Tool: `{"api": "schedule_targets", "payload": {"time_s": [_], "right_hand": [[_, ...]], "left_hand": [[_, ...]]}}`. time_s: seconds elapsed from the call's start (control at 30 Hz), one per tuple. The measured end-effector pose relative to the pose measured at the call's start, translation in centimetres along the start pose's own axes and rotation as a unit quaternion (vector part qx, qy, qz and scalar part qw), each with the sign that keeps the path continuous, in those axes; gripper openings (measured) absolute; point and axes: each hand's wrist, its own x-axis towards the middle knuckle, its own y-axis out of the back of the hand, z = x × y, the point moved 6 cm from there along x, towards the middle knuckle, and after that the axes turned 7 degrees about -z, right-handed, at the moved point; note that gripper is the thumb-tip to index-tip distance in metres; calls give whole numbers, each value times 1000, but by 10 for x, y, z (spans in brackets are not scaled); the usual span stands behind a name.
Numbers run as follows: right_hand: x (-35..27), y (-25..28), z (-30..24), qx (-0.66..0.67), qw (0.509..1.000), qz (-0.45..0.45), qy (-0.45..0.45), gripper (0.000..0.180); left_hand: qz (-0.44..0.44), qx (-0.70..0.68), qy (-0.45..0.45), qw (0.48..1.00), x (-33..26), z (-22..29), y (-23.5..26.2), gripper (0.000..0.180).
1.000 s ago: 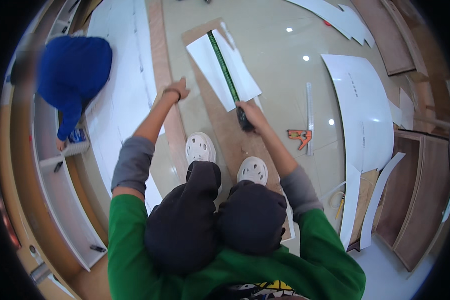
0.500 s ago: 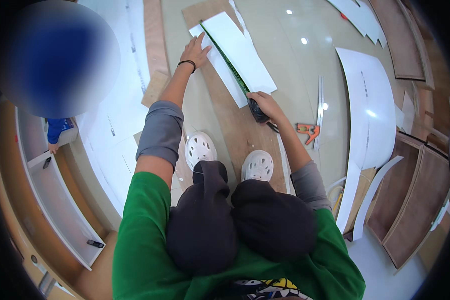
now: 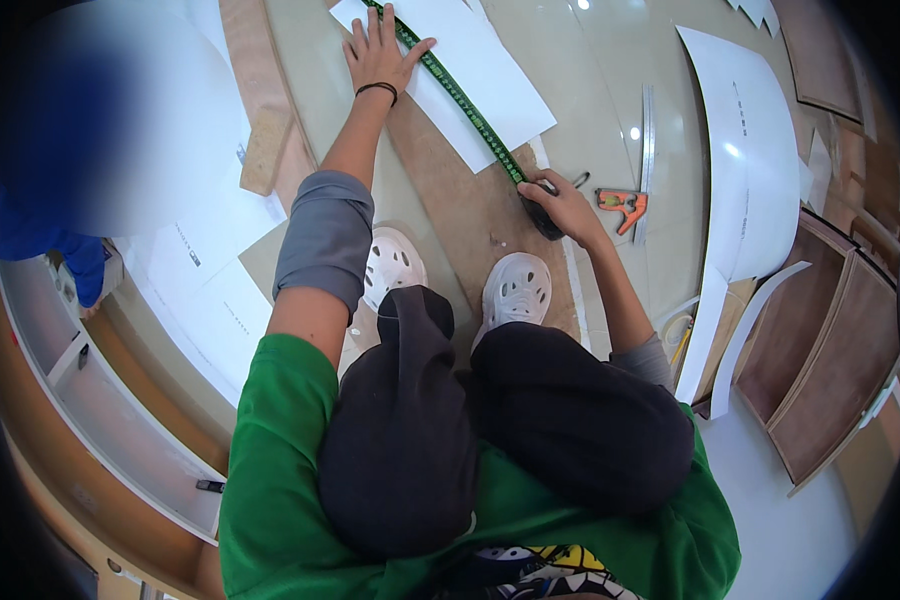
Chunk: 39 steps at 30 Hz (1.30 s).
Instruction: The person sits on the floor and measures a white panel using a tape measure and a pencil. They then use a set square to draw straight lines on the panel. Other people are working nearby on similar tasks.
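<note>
I press my left hand (image 3: 378, 55) flat, fingers spread, on the long green measuring tape (image 3: 460, 100) and white paper sheet (image 3: 470, 70). My right hand (image 3: 560, 205) grips its black case. I think I'm measuring; next, hold steady.

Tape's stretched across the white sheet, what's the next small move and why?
Probably press the left hand flat and hold the tape taut. That hand pins the far end on the white sheet, the right hand grips the case on the wooden board, and the tape runs straight between them.
</note>
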Motion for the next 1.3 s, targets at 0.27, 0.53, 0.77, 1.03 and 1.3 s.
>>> {"api": "schedule_targets", "payload": {"time_s": [0.27,0.53,0.77,1.03,1.3], "right_hand": [[-22,-2,17,10,998,-7,-67,62],[-33,0,15,-15,998,6,-56,62],[-39,7,15,-50,997,11,-56,61],[-16,-1,-22,25,999,-12,-30,59],[-11,-5,-24,24,999,20,-28,64]], "left_hand": [[-51,-13,9,999,2,-18,-5,103],[5,11,-36,999,-1,-20,-3,77],[44,-54,-88,994,-5,-12,9,87],[53,-111,44,991,12,-29,24,67],[120,-96,143,978,15,-55,24,52]]}}
